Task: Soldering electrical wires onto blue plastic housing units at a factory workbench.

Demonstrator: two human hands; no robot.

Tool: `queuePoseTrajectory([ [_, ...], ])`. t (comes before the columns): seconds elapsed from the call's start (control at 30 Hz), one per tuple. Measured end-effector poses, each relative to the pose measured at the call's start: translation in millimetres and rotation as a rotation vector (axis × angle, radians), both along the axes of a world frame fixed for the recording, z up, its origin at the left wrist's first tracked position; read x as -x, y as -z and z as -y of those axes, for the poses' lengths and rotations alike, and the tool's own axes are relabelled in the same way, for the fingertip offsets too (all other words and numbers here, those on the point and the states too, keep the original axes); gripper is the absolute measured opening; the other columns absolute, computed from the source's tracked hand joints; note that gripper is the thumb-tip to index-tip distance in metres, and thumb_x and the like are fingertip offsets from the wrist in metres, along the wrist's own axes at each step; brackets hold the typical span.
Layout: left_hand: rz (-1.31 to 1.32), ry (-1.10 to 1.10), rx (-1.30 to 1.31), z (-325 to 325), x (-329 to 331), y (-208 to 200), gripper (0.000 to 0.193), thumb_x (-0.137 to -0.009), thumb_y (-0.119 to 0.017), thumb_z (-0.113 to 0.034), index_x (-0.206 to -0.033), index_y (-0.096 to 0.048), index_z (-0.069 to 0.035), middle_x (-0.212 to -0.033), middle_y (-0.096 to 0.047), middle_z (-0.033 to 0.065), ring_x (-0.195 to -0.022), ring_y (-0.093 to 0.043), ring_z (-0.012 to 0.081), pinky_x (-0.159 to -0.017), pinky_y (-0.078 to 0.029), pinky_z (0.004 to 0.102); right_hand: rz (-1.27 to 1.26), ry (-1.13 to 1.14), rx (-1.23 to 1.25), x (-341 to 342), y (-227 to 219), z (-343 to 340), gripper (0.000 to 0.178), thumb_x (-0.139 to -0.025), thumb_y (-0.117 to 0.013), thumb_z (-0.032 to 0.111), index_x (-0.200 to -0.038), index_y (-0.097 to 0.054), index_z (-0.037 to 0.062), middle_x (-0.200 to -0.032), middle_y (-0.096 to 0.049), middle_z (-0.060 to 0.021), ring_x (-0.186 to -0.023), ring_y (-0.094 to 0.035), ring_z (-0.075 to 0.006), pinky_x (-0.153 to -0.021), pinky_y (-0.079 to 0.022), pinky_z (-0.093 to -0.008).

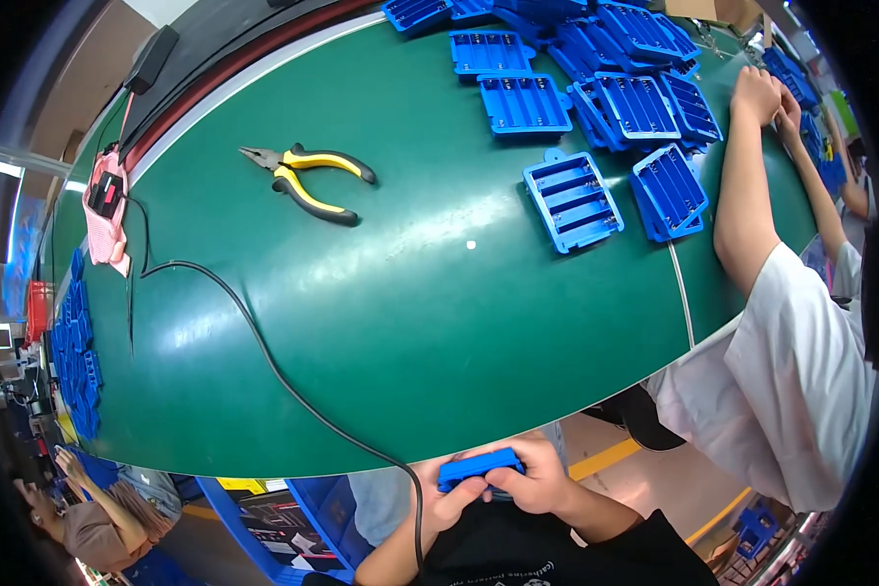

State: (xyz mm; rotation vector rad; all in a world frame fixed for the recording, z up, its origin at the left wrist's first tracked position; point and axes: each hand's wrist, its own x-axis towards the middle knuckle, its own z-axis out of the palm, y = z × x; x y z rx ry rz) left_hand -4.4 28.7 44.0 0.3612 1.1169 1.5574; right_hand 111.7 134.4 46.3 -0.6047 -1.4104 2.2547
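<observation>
Both my hands are low, below the near edge of the green table point(381, 322). My left hand point(441, 496) and my right hand point(537, 481) together grip a blue plastic battery holder point(479, 467), fingers wrapped around its ends. A black cable point(264, 352) runs across the table and down past my left hand. Yellow-and-black pliers point(308, 178) lie on the table farther away, untouched.
Several blue battery holders point(571, 200) lie spread and piled at the far right. A co-worker in a white shirt point(801, 391) sits on the right with an arm point(742, 186) on the table. More blue parts point(73, 352) lie at the left edge beside a pink cloth point(107, 210).
</observation>
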Motion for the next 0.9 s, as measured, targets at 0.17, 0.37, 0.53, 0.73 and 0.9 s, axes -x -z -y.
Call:
queuePoseTrajectory([
  [0.17,0.091,-0.051,0.024,3,-4,0,0.047,-0.087,-0.065,-0.025,-0.117,-0.050,0.008,-0.098,-0.061,0.0150,-0.066,-0.061,0.0177,-0.056,-0.050,0.0270,0.023,0.011,0.125,3,-8,1,0.019,-0.091,-0.058,0.005,-0.107,-0.060,-0.0051,-0.083,-0.065,-0.0094,-0.058,-0.061,-0.0119,-0.052,-0.049,-0.0244],
  [0.37,-0.022,0.110,0.023,1,7,-4,0.052,-0.089,-0.062,-0.034,-0.118,-0.049,0.008,-0.099,-0.061,0.0155,-0.066,-0.062,0.0182,-0.054,-0.050,0.0276,0.017,0.079,0.291,4,-7,6,0.019,-0.092,-0.057,0.006,-0.106,-0.058,-0.0060,-0.083,-0.064,-0.0097,-0.058,-0.061,-0.0124,-0.050,-0.050,-0.0250],
  [0.53,0.036,0.040,0.049,7,2,1,0.049,-0.091,-0.060,-0.034,-0.117,-0.050,0.007,-0.097,-0.061,0.0157,-0.065,-0.062,0.0185,-0.055,-0.051,0.0275,0.038,0.095,0.252,4,-5,10,0.017,-0.091,-0.058,0.005,-0.103,-0.057,-0.0067,-0.083,-0.064,-0.0099,-0.059,-0.060,-0.0125,-0.050,-0.050,-0.0253],
  [0.73,0.031,0.072,0.042,4,6,0,0.046,-0.092,-0.057,-0.031,-0.117,-0.048,0.007,-0.096,-0.061,0.0172,-0.070,-0.063,0.0208,-0.058,-0.053,0.0297,0.064,0.087,0.192,3,-2,13,0.016,-0.090,-0.059,0.004,-0.103,-0.057,-0.0065,-0.076,-0.062,-0.0081,-0.058,-0.059,-0.0115,-0.050,-0.047,-0.0253],
  [0.9,0.013,0.110,-0.047,6,9,7,0.044,-0.093,-0.055,-0.029,-0.118,-0.046,0.007,-0.096,-0.061,0.0180,-0.075,-0.064,0.0224,-0.060,-0.055,0.0311,0.119,0.096,0.181,0,-1,18,0.016,-0.090,-0.060,0.005,-0.102,-0.058,-0.0052,-0.072,-0.061,-0.0064,-0.056,-0.057,-0.0100,-0.048,-0.045,-0.0247],
])
